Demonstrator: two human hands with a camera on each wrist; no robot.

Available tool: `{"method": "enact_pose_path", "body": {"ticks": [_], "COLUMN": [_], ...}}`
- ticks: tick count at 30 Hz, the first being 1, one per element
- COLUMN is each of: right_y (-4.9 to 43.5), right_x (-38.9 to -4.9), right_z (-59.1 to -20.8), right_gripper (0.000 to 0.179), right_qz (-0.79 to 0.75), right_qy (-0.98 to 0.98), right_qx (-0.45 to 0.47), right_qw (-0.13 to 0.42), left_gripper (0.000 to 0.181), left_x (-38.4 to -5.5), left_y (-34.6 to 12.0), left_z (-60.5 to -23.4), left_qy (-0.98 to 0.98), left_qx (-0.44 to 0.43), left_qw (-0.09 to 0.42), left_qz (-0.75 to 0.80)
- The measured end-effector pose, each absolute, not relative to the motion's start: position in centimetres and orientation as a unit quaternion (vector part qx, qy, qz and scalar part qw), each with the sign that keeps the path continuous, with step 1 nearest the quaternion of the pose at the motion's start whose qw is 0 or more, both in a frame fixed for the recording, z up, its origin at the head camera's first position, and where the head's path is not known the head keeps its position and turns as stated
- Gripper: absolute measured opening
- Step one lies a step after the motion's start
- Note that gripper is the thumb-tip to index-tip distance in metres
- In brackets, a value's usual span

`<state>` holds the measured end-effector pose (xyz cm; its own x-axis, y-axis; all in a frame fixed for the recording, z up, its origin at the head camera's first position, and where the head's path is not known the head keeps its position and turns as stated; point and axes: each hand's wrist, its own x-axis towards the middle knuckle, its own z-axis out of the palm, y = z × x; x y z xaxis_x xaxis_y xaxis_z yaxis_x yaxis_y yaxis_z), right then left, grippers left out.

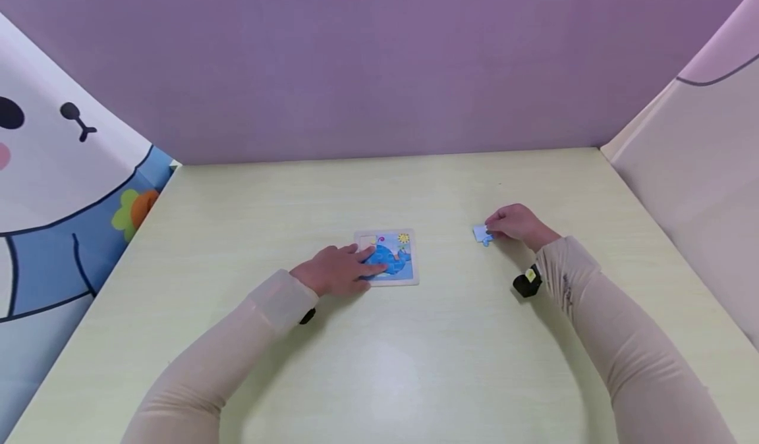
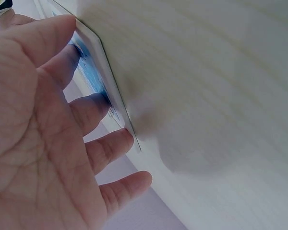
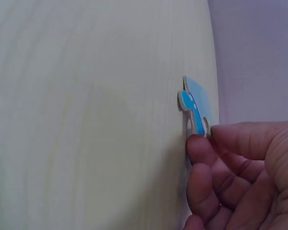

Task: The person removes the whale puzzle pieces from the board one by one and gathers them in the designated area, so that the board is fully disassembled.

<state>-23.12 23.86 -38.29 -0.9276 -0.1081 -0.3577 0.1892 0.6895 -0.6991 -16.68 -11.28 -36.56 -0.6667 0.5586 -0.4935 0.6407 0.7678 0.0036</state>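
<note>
A square whale puzzle [image 1: 405, 275] in a pale frame lies flat on the table, with a bare gap in its upper left corner. My left hand [image 1: 339, 271] rests on its left side with fingers spread and fairly straight; in the left wrist view fingertips touch the puzzle's blue surface [image 2: 90, 72]. To the right, my right hand [image 1: 514, 225] pinches a light blue jigsaw piece [image 1: 482, 234] between thumb and fingers. In the right wrist view the jigsaw piece [image 3: 198, 103] shows a rounded knob and a darker blue edge, tilted near the tabletop. Fingers cover its near end.
The pale wood-grain table [image 1: 385, 365] stretches around both hands. A purple panel [image 1: 379, 68] rises along its back edge. Cartoon-printed fabric [image 1: 59, 187] stands on the left, and a pale panel [image 1: 694, 167] on the right. A black wrist camera [image 1: 527, 282] sits below the right wrist.
</note>
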Motion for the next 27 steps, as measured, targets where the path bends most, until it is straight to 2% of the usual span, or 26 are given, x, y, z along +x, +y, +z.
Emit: {"method": "enact_pose_path", "body": {"ticks": [16, 27], "right_y": [24.1, 24.2], "right_x": [-23.0, -23.3], "right_z": [-37.4, -36.5], "right_gripper": [0.027, 0.035], "right_qz": [-0.346, -0.309], "right_qy": [0.916, 0.936], "right_qx": [0.011, -0.060], "right_qw": [0.204, 0.160], "left_gripper": [0.054, 0.053], "left_x": [-16.6, -16.5], "left_y": [-11.4, -11.4], "left_z": [-36.5, -36.3], "left_qy": [0.906, 0.904], "left_qx": [0.345, 0.352], "left_qw": [0.223, 0.219], "left_qz": [-0.105, -0.105]}}
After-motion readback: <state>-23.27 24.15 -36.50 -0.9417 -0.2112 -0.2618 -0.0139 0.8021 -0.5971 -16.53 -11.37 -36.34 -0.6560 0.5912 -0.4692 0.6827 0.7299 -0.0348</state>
